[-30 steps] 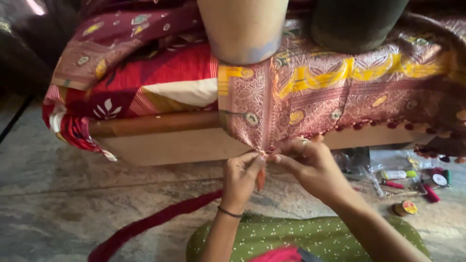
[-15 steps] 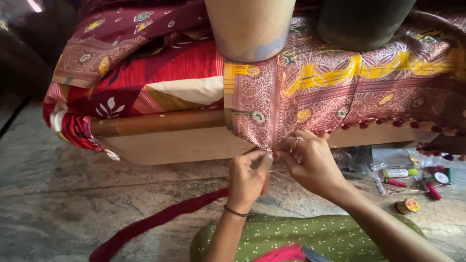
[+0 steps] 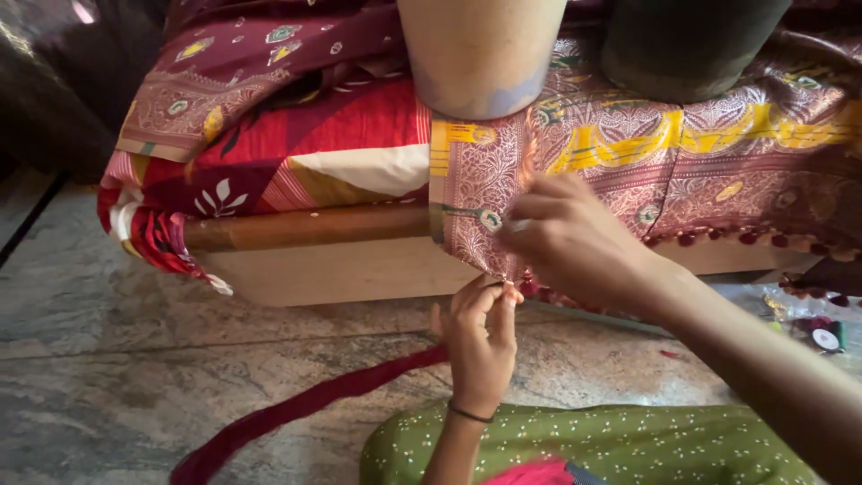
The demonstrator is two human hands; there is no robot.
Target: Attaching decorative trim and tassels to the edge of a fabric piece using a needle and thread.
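Note:
A maroon and gold brocade cloth (image 3: 628, 171) hangs over the front of a low wooden bed frame (image 3: 341, 260), with a row of small red tassels (image 3: 718, 238) along its lower edge. My left hand (image 3: 480, 337) reaches up from below and pinches the cloth's bottom corner between its fingertips. My right hand (image 3: 570, 242) rests against the cloth just above, fingers closed on its edge. What the right fingertips hold besides cloth is too small to tell.
Two round pots, one tan (image 3: 480, 54) and one dark green (image 3: 691, 45), stand on the cloth. A red patterned sheet (image 3: 296, 153) covers the bed's left. A dark red strip (image 3: 305, 409) trails on the stone floor. Small thread spools (image 3: 822, 332) lie at right.
The view has moved closer. My right hand has risen onto the cloth's face above the corner, while my left hand stays pinched at the bottom edge.

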